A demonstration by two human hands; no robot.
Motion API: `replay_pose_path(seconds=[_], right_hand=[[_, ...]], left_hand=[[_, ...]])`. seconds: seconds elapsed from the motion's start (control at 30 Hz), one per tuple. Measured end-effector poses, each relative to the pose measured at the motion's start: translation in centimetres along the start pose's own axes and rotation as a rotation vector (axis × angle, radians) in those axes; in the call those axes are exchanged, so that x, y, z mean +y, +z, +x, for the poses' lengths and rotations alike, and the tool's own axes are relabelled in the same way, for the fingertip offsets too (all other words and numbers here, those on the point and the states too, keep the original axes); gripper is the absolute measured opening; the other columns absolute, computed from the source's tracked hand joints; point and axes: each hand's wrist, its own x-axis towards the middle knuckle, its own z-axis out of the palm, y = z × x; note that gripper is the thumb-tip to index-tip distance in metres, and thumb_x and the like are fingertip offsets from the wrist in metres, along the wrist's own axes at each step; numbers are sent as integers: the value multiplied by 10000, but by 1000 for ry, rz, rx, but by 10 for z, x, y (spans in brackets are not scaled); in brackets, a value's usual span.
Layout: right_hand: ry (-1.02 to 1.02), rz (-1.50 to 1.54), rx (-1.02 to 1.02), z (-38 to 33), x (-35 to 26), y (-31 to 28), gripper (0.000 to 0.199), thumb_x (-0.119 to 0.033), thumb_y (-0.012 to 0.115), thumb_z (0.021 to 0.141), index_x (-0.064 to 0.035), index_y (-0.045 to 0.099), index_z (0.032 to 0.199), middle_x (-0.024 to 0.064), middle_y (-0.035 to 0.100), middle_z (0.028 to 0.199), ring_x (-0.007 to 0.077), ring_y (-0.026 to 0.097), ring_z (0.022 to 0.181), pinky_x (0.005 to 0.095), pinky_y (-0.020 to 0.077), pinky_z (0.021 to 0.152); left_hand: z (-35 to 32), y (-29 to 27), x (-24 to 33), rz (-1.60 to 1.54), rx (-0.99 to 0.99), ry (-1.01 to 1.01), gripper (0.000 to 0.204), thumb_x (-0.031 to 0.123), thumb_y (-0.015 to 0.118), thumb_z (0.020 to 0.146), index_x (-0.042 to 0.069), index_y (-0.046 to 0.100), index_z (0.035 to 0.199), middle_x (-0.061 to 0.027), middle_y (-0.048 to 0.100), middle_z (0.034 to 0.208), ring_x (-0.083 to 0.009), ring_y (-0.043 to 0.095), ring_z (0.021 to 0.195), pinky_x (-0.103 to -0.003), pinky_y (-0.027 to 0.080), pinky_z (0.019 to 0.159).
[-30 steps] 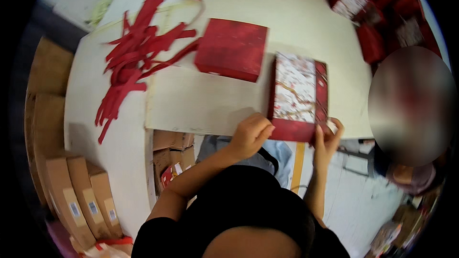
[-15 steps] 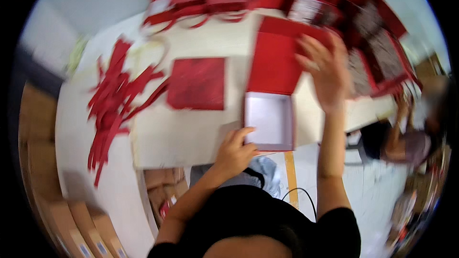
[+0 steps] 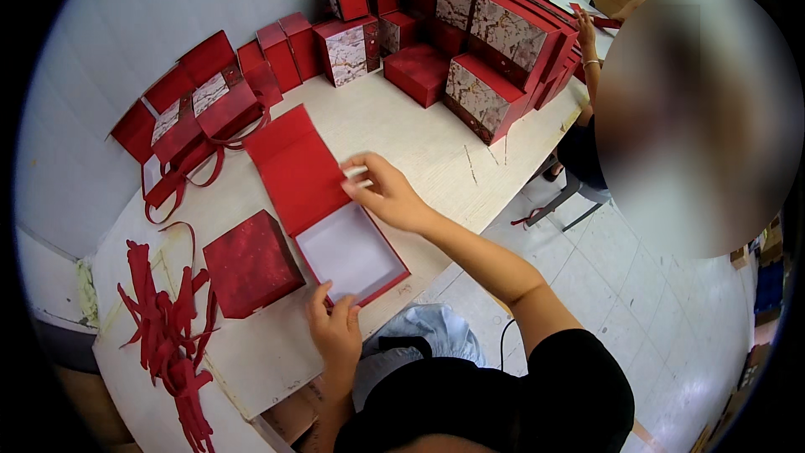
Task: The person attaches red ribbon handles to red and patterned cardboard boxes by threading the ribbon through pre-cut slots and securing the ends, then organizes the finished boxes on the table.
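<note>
An open red gift box (image 3: 399, 263) with a white inside lies in front of me, its red lid flap (image 3: 300, 169) folded back flat on the far side. My left hand (image 3: 337, 329) grips the near left corner, thumb and fingers on the wall. Beside the flap's right edge hovers my right hand (image 3: 387, 195), fingers slightly curled and apart, with nothing seen in them; whether the fingertips touch the flap I cannot tell. Just left of the open box sits a closed red box (image 3: 251, 264) with a mottled top.
A tangled heap of red ribbons (image 3: 163, 319) lies at the table's left. Along the back stand boxes with ribbons (image 3: 220, 109); more red and floral boxes (image 3: 490, 75) are stacked at the far right. Another person's hand (image 3: 585, 29) shows there, near a stool (image 3: 558, 201).
The view has swung toward the right. My right hand has come from above the area right of the flap to the flap's edge. My left hand keeps its hold on the box.
</note>
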Motion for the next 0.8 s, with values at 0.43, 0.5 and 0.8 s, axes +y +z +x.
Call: replay_pose_path(seconds=[0.43,0.5,0.8], right_hand=[[-453,-933,-310,-100,-1,21,415,-211,717,693,-85,623,1078,140,535,1228,351,462,1206,511,365,989],[-474,-834,-324,-101,-14,28,388,-160,712,695,-43,618,1052,168,535,1195,370,473,1181,505,371,974],[-272,-351,-250,-100,-23,136,559,-49,667,732,17,457,1245,296,327,1363,446,370,1238,450,321,1028]], left_hand=[[9,-86,-120,39,354,-286,518,134,735,734,29,514,1191,-162,496,1224,-317,407,1205,-404,314,1020],[10,-82,-115,-51,391,-340,498,142,738,733,34,524,1170,-152,500,1195,-304,416,1185,-393,331,1002],[4,-84,-114,27,429,-308,433,144,703,771,27,531,1151,-160,496,1151,-302,447,1134,-396,369,951]])
